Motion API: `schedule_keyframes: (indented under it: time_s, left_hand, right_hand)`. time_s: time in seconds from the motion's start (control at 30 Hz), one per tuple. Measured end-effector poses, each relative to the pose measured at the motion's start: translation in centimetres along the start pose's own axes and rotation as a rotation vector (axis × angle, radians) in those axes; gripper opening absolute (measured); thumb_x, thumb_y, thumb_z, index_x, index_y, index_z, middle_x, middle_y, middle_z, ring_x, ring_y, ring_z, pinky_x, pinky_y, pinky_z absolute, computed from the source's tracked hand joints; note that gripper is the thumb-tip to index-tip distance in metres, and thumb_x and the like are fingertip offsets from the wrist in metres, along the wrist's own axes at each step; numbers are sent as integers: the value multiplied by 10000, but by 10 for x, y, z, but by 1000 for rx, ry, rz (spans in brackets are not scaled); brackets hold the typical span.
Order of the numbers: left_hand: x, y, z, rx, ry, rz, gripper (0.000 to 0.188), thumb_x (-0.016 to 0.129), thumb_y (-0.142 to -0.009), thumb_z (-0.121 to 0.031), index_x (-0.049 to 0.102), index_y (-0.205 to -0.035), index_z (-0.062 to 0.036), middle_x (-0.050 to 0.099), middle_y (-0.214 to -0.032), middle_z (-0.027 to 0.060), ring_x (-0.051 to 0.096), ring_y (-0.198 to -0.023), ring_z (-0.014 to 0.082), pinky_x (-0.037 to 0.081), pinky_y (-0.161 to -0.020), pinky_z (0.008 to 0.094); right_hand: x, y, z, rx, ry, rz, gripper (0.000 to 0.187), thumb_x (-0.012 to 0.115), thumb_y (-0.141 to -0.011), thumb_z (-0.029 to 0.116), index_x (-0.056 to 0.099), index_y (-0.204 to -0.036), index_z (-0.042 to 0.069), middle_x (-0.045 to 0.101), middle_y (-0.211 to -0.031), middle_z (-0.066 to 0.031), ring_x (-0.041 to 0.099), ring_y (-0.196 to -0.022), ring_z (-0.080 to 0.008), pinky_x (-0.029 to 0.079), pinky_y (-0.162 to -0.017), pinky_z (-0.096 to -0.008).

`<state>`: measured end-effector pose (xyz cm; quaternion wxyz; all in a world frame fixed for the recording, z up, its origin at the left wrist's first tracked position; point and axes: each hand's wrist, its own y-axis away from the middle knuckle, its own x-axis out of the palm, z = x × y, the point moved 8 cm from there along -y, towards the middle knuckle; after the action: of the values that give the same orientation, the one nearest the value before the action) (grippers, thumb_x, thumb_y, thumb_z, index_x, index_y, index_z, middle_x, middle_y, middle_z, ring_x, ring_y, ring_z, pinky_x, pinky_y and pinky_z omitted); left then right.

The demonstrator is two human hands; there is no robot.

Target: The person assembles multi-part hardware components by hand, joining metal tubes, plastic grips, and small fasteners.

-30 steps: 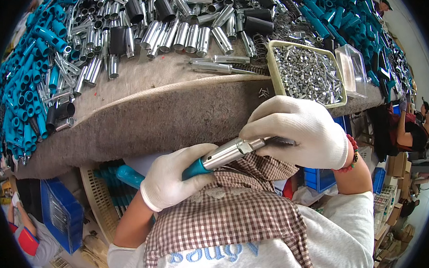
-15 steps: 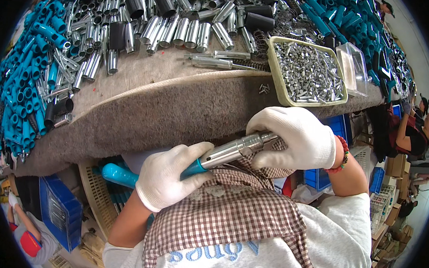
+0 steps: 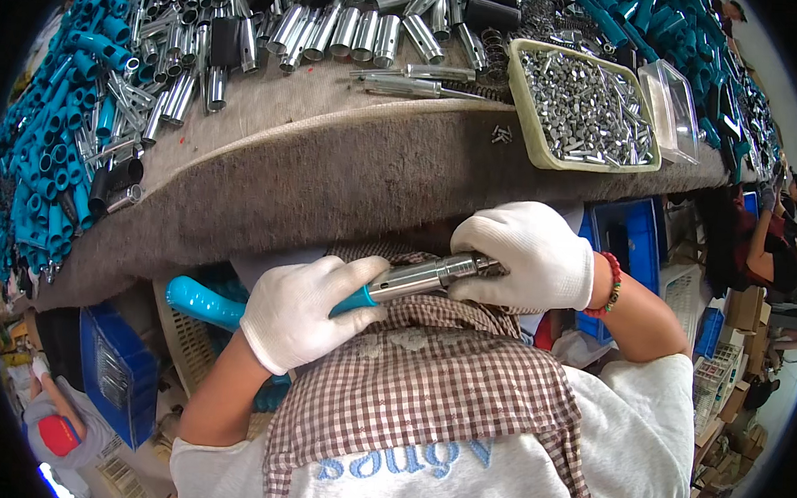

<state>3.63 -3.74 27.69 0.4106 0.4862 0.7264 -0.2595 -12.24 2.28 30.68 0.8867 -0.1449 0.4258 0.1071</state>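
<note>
The left hand [image 3: 303, 314], in a white glove, wraps round the blue handle [image 3: 202, 303] of a metal tool [image 3: 407, 284]; the right hand [image 3: 529, 258] pinches the tool's right end between thumb and fingers. The tool slants slightly up to the right, in front of a checked apron [image 3: 428, 377]. Beyond the tool hangs brown cloth [image 3: 330, 178]. Past the tool's right end sits a tub [image 3: 549, 159] of small metal pieces; farther beyond the tool, shiny tubes [image 3: 345, 32] lie heaped.

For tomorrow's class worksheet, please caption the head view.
Gloved left hand and right hand grip a teal-handled metal tube beside a table heaped with parts.
</note>
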Motion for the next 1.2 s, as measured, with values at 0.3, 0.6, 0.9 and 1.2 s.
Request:
schedule_keyframes:
  time_s: [0.3,0.6,0.9,1.2]
  left_hand:
    - [14,3,4,-38,-31,133,438,675,-801,-425,603,-1143,-162,613,-788,64,639,-680,268,518,-616,357]
    - [10,7,-18,118,-364,-10,338,720,-764,-336,574,-985,-126,546,-682,37,598,-574,187,483,-517,316]
    - [1,8,-12,28,-99,65,308,690,-789,-321,587,-962,-89,576,-710,72,617,-607,243,494,-551,354]
    - [0,-4,-31,133,-399,11,322,732,-683,-277,582,-907,-101,541,-685,51,592,-601,245,477,-543,370]
  right_hand:
    - [38,-1,1,77,153,303,451,734,-737,437,590,-897,40,590,-655,-137,611,-607,-331,486,-554,-410]
    - [56,13,-16,193,-324,280,504,618,-860,516,583,-919,17,593,-609,-152,622,-600,-355,487,-537,-420]
    - [39,-6,11,-44,175,284,328,727,-770,342,559,-836,69,575,-597,-116,612,-568,-307,471,-509,-395]
    - [56,13,-17,220,-485,367,479,606,-873,491,628,-867,12,623,-666,-185,631,-638,-354,498,-589,-423]
